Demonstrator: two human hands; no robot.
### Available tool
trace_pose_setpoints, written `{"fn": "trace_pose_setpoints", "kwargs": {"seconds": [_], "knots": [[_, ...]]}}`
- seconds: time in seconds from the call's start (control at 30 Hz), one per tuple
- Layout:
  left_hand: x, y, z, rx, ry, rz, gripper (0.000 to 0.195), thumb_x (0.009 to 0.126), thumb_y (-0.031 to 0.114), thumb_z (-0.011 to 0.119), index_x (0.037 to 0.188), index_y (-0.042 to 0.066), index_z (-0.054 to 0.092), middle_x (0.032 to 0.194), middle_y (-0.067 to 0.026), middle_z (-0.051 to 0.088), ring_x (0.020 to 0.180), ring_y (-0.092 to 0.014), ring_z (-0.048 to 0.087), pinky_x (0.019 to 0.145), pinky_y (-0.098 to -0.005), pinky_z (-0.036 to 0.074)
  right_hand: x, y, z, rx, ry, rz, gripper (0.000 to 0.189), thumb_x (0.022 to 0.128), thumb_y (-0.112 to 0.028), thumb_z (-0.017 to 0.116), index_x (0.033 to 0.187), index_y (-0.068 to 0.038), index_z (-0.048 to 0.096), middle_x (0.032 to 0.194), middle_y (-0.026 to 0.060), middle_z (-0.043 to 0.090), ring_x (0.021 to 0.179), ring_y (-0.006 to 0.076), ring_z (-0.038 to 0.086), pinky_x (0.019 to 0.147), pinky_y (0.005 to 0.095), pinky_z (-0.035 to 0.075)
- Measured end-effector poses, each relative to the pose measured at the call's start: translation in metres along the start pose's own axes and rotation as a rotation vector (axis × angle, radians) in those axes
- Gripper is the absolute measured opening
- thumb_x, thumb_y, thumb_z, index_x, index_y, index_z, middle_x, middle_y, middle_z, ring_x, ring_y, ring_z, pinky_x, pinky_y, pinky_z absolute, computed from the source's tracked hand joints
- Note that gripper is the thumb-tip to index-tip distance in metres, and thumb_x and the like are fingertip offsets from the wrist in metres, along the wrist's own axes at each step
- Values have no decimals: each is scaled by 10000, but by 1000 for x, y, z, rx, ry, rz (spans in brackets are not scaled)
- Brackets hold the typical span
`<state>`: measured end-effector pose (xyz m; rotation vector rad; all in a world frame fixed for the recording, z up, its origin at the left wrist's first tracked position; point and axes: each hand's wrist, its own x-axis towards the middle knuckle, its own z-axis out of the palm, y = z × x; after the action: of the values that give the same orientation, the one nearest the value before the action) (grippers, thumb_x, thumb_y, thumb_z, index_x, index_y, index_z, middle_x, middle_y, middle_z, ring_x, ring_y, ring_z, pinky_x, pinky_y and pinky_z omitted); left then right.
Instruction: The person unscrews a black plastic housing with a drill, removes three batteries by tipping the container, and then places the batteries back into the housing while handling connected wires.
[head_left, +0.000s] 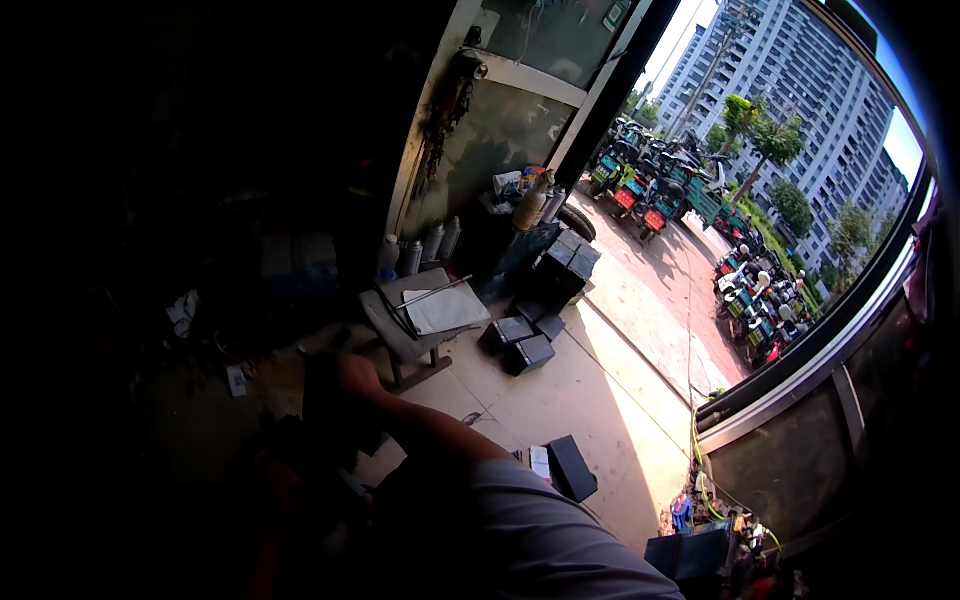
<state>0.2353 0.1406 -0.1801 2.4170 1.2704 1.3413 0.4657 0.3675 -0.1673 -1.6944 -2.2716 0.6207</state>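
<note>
My right hand (352, 375) reaches forward from a grey sleeve and rests at or over a dark block-like object (321, 390); its fingers are lost in shadow. Lower left, my left hand (281, 480) shows only faintly, near dark things whose kind I cannot make out. Beyond the right hand stands a small stool (375, 315) with a white sheet or booklet (442, 309) and a thin metal rod (435, 292) on it.
Dark block batteries (531, 352) stand on the tiled floor, with more stacked (574, 255) by the doorway. A dark box (572, 469) lies nearer. Spray cans (433, 241) line the glass door. Cables and parts (697, 517) heap at lower right. Parked scooters (637, 187) stand outside.
</note>
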Motion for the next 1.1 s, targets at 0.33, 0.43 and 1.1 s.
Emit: {"fn": "trace_pose_setpoints", "kwargs": {"seconds": [0.33, 0.43, 1.1], "knots": [[21, -11, -8, 78, -304, -31, 215, 921, 231, 698, 770, 78, 698, 850, -131, 712, 947, -323, 672, 1078, -585, 426, -21, -18, -31, -35, -28, -39, 323, 1023, -358, 587, 1016, -76, 744, 962, 192, 758, 914, 373, 750, 774, 496, 606], [16, -15, -2, 302, -282, -87, 244, 916, 248, 702, 757, 65, 734, 822, -135, 736, 930, -302, 700, 1069, -523, 449, -30, -43, -48, -316, -91, -229, 288, 1024, -322, 577, 1118, -90, 718, 1047, 182, 751, 944, 330, 755, 751, 458, 612], [15, 22, -13, 70, 16, -173, 281, 864, 206, 703, 615, 98, 630, 656, -80, 617, 713, -278, 591, 810, -449, 466, -9, -37, -13, -172, -19, -236, 496, 1074, -461, 540, 990, -12, 734, 958, 270, 733, 944, 466, 710, 802, 564, 552]]}}
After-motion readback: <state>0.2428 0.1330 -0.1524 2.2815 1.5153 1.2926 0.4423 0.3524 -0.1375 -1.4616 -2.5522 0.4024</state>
